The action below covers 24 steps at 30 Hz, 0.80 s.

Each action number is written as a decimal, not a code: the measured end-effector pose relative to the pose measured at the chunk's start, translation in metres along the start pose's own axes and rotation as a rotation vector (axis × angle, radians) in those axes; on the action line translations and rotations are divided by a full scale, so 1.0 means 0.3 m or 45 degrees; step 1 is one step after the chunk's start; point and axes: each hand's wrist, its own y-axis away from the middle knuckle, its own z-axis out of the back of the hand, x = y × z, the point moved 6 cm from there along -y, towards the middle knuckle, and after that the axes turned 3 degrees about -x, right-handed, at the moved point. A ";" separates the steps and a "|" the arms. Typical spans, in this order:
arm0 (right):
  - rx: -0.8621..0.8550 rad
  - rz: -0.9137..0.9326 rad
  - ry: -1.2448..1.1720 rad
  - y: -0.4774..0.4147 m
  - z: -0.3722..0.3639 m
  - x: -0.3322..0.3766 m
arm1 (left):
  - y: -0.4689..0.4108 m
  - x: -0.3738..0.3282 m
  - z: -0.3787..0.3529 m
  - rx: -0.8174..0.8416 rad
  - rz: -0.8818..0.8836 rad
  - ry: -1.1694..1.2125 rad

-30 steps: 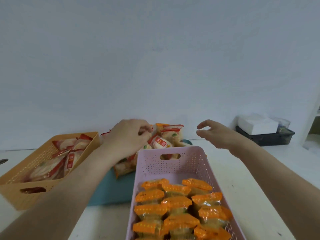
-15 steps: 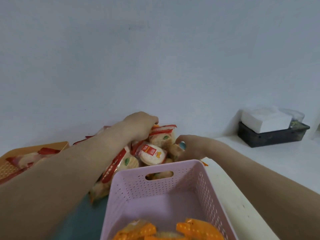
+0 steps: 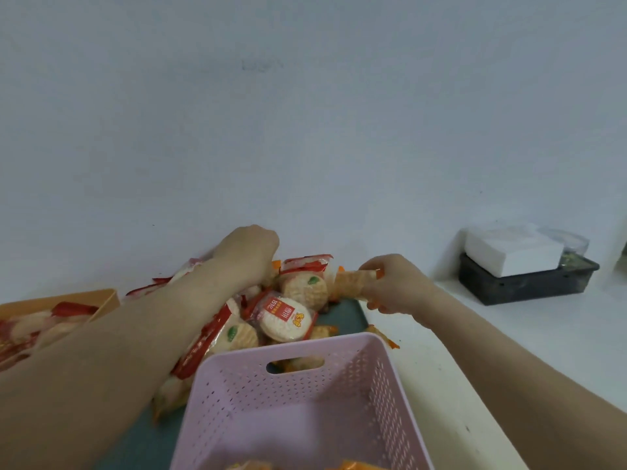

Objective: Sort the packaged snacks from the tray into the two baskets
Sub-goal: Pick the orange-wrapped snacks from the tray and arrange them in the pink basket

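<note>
Head view: right hand (image 3: 393, 286) grips an orange-edged snack (image 3: 354, 283); left hand (image 3: 247, 254) (grasp hidden) curls into the pile (image 3: 281, 317).

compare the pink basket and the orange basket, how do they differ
The pink basket sits near and centre, in front of the snack pile; the orange basket sits far left, mostly hidden by the left arm. The pink basket shows orange-wrapped packs at its near end, the orange basket red-striped ones. The pink basket's walls are perforated with a handle slot; the orange basket's walls are barely visible.

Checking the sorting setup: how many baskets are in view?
2: the pink basket front and centre, the orange basket at the left edge, partly behind the left forearm.
</note>
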 end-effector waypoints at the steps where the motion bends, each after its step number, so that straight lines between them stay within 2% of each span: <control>1: -0.017 0.002 -0.061 0.009 0.014 0.005 | 0.016 0.010 0.016 -0.038 0.026 0.030; 5: -0.060 0.074 -0.262 0.051 0.054 0.056 | 0.066 0.033 0.096 -0.186 0.051 0.202; 7: -0.048 0.087 -0.320 0.081 0.053 0.079 | 0.100 0.041 0.119 -0.169 0.056 0.302; 9: -0.007 0.047 -0.308 0.096 0.039 0.069 | 0.106 0.022 0.092 -0.017 0.030 0.298; 12: -0.006 -0.005 -0.129 0.115 0.017 0.023 | 0.113 -0.023 0.041 0.226 0.007 0.199; 15: -0.035 -0.055 0.117 0.121 -0.002 -0.029 | 0.110 -0.058 0.018 0.346 -0.017 0.074; 17: 0.047 -0.094 0.193 0.134 -0.023 -0.037 | 0.109 -0.058 0.028 0.309 -0.007 0.042; 20: 0.195 -0.175 0.299 0.156 -0.053 -0.053 | 0.099 -0.039 0.093 0.139 0.000 0.028; 24: 0.118 -0.094 0.510 0.151 -0.064 -0.053 | 0.153 -0.004 0.233 -0.162 0.053 0.305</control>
